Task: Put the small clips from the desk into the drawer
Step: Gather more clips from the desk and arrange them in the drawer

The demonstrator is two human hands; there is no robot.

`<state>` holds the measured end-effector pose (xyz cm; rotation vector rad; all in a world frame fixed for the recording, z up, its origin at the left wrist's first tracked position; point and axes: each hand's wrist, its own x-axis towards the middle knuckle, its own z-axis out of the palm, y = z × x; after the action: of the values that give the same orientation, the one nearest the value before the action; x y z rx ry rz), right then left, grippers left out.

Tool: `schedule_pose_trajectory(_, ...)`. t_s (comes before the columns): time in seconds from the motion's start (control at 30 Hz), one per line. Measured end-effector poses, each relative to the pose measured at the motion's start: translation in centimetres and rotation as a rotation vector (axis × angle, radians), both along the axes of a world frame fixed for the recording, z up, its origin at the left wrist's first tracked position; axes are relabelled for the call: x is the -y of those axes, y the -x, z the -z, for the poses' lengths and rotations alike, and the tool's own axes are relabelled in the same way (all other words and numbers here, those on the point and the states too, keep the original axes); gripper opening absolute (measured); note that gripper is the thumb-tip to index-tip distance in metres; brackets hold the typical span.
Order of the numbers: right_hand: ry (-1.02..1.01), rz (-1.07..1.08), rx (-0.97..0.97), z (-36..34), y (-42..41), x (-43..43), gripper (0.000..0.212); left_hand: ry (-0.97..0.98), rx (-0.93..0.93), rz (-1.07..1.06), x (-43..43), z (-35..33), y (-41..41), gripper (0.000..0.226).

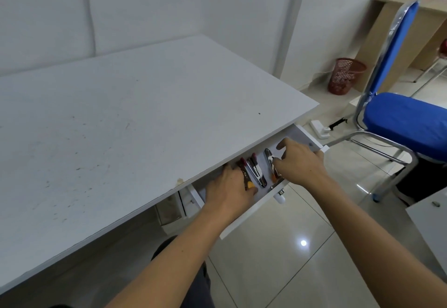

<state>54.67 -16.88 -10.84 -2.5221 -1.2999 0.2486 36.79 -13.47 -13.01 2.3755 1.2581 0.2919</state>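
The left hand (pixel 228 186) lies flat in the open drawer (pixel 306 138), fingers together on one clip (pixel 244 174), apparently settling it. The right hand (pixel 298 162), fingers spread, rests on another clip (pixel 271 162) near the drawer's right end. A third clip (pixel 257 172) lies between them; the desk (pixel 121 126) shows none.

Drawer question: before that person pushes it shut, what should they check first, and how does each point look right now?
1. Drawer open: ok.
2. Desk top free of clips: ok in the part seen; its left end is out of frame.
3. Clips lying inside the drawer: ok, several rest on its floor.
4. Left hand out of the drawer: not ok, it is over the clips.
5. Right hand out of the drawer: not ok, its fingers are at a clip.
6. Every clip flat enough to pass under the desk: cannot tell.
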Motion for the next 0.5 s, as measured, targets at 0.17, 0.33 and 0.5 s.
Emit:
schedule_pose_trajectory(0.17, -0.068, -0.023, -0.065, -0.3, 1.1, 0.8, 0.026, -0.035, 0.124, 0.014, 0.3, 0.7, -0.2, 0.032)
schedule_pose_trajectory(0.33, -0.063, -0.023, -0.070, 0.0, 2.0, 1.1, 0.022, -0.115, 0.068, 0.047, 0.0, 1.1, -1.5, 0.042)
schedule_pose_trajectory(0.5, -0.083, -0.023, -0.060, -0.9, 2.5, 1.5, 0.021, -0.272, -0.071, 0.084, -0.7, 0.7, -2.4, 0.057)
